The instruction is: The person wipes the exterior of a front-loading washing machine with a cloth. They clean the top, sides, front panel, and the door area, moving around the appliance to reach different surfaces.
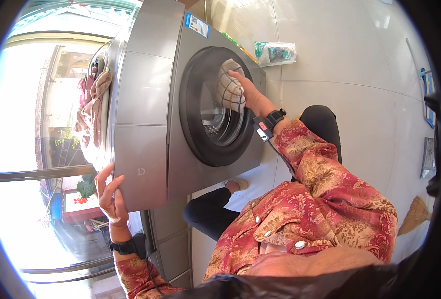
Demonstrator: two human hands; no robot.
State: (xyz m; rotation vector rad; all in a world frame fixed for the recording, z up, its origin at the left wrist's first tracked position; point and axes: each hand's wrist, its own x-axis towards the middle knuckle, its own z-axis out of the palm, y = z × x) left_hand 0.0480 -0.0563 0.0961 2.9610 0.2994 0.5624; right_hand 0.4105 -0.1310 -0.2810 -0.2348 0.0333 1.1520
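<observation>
A grey front-loading washing machine [213,173] fills the middle, its round dark-rimmed glass door [192,112] closed. My right hand [248,88] presses a white checked cloth [229,88] against the upper part of the door glass. At the machine's top corner, my left hand [112,198] rests with fingers spread and holds nothing; its fingertips touch the edge by the smooth control panel [140,160]. Both wrists wear black straps with small devices.
Crumpled pinkish-brown cloths [95,108] lie on the machine's top, beside a window. A clear and green plastic package [276,53] is on the tiled floor by the machine. A straw broom [414,216] and a blue-framed item [428,97] are at the right edge.
</observation>
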